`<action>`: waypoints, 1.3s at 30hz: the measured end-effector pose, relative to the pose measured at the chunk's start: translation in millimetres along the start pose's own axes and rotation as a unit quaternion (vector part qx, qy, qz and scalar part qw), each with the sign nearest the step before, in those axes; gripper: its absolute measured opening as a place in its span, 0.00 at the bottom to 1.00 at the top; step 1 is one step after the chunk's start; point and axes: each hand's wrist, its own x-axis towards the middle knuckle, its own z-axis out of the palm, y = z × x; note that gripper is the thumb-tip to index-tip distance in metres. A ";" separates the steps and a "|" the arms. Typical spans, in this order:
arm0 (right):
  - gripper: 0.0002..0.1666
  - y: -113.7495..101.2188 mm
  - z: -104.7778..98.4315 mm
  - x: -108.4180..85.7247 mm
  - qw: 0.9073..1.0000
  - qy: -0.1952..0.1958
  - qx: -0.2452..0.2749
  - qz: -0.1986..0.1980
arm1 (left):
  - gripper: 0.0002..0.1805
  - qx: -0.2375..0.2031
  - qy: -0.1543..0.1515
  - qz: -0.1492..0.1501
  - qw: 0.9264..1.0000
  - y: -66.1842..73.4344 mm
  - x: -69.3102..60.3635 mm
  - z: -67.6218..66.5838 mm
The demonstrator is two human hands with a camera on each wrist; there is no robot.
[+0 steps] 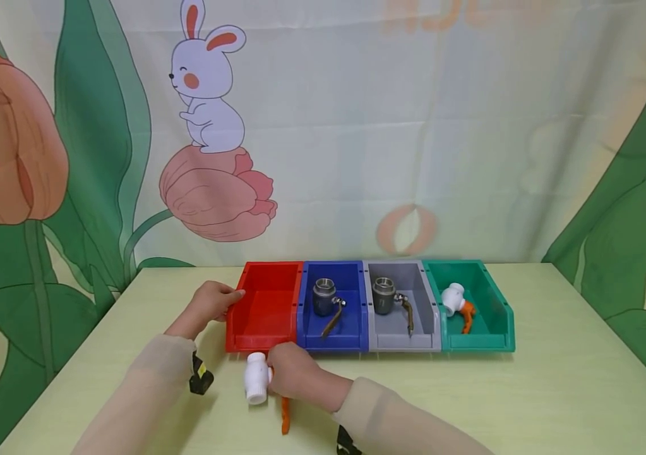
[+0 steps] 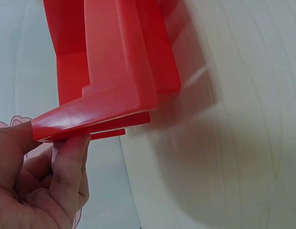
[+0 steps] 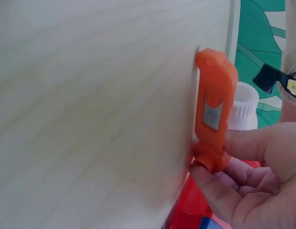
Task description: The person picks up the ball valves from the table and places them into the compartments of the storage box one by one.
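Observation:
My right hand (image 1: 305, 379) pinches a white plastic ball valve (image 1: 256, 379) by the base of its orange lever handle (image 3: 217, 90). The valve is in front of the red bin (image 1: 266, 309), low over or on the table; I cannot tell if it touches. Its white body points left of my fingers, and the lever hangs toward the near side. On the red bin's left wall, my left hand (image 1: 209, 303) grips the rim between thumb and fingers, as the left wrist view shows (image 2: 57, 176). Nothing lies inside the red bin.
To the right, joined in a row, stand a blue bin (image 1: 357, 328) and a grey bin (image 1: 413, 278), each with a metal valve, and a green bin (image 1: 496, 309) with a white, orange-handled valve. A printed curtain (image 1: 328, 158) hangs behind the table (image 1: 573, 392).

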 end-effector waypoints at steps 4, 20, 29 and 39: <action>0.20 -0.9 -0.5 1.0 1.000 -0.003 0.001 0.000 | 0.25 -0.002 0.001 0.001 1.000 -0.8 1.0 0.3; 0.09 -10.8 -39.3 -17.7 0.998 -0.046 0.036 0.011 | 0.25 0.002 0.003 0.000 1.000 -0.2 0.6 0.9; 0.14 -10.9 -85.7 -29.5 0.997 -0.031 0.068 0.003 | 0.25 0.006 0.006 0.003 1.000 2.0 -2.0 1.6; 0.08 -7.4 -140.3 -7.8 0.999 0.006 0.050 0.003 | 0.25 0.005 0.008 -0.006 1.000 1.2 -0.5 1.1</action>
